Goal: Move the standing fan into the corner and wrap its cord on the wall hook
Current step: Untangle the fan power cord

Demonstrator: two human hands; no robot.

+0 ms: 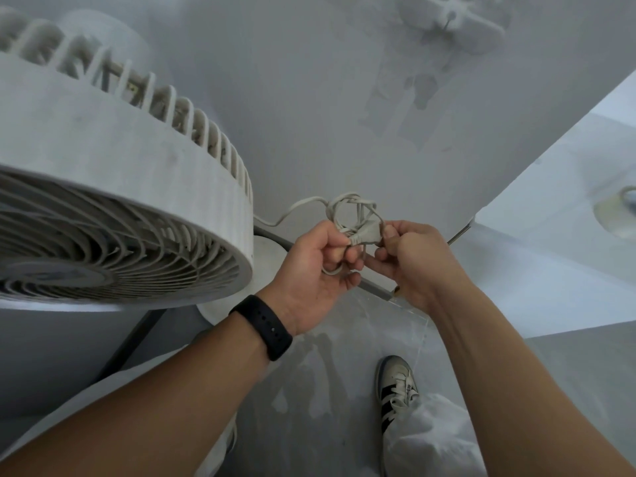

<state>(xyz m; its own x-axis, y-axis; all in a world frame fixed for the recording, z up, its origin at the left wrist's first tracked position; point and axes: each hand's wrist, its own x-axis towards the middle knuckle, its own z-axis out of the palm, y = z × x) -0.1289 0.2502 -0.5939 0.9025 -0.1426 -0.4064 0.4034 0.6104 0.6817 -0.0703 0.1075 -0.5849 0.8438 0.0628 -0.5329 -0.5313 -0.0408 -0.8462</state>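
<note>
The fan (113, 215) stands by the wall at my nine o'clock. My left hand (320, 270) and right hand (413, 263) both grip the bundled cord (351, 215); hanging it on the hook (451, 18) at one o'clock remains.

Perhaps home: bare walls (309, 98), fan (103, 201)

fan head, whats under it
Under the fan head a dark pole slants down, with part of a round white base at its right edge. The head covers the rest of the stand.
</note>
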